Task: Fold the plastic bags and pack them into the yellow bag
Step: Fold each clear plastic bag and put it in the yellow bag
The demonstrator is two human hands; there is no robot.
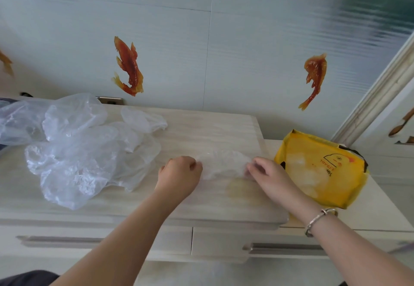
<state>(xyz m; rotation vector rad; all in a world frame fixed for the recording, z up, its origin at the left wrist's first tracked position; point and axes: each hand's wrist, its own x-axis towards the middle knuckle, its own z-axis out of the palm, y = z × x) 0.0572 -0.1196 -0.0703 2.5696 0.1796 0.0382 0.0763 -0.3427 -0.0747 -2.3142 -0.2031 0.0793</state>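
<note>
A clear plastic bag point(223, 164), partly folded into a narrow band, lies on the pale wooden cabinet top point(201, 126). My left hand point(179, 173) pinches its left end and my right hand point(266, 173) pinches its right end. To the left sits a loose pile of several crumpled clear plastic bags point(83, 149). The yellow bag point(322, 169) with a duck print lies at the right on a lower surface, with whitish folded plastic showing through its side.
The cabinet has two drawers with bar handles point(284, 248) below its front edge. A wall with orange fish stickers point(128, 66) stands behind. A white door frame point(380, 92) rises at the right. A wall socket point(111, 100) sits behind the pile.
</note>
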